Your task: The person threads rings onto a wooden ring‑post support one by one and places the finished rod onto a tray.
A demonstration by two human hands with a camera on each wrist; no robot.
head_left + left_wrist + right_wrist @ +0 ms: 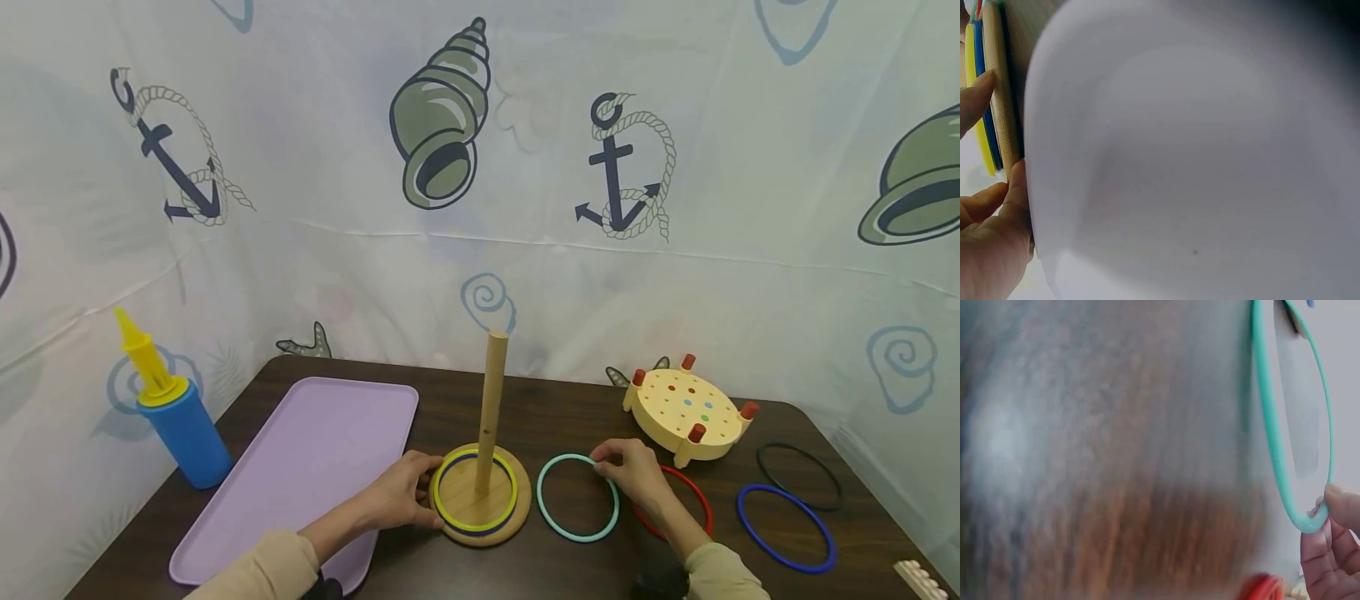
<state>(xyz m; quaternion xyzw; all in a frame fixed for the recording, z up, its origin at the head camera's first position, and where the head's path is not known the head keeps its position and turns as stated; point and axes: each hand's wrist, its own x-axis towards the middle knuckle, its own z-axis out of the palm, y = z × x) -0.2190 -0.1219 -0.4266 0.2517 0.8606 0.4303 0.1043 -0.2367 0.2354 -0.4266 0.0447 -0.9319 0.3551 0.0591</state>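
My left hand (397, 496) holds the left rim of a round wooden base (525, 500), thumb near the front and fingers behind. An upright wooden peg (491, 400) rises from it. Around the peg lie a yellow ring (986, 140) and, beneath it, a dark blue ring (997, 144), both flat on the base. To the right of the base, my right hand (633, 471) pinches a turquoise ring (1270, 419) between thumb and fingers at its far right edge. Partly under that forearm lies a red ring (705, 500).
A lilac tray (315, 450) lies at left, beside a blue pump (187, 437) with a yellow top. Back right stands a cream pegged toy (686, 408). A blue ring (806, 570) overlaps a dark ring at right. A pale studded block (921, 581) sits near the right edge.
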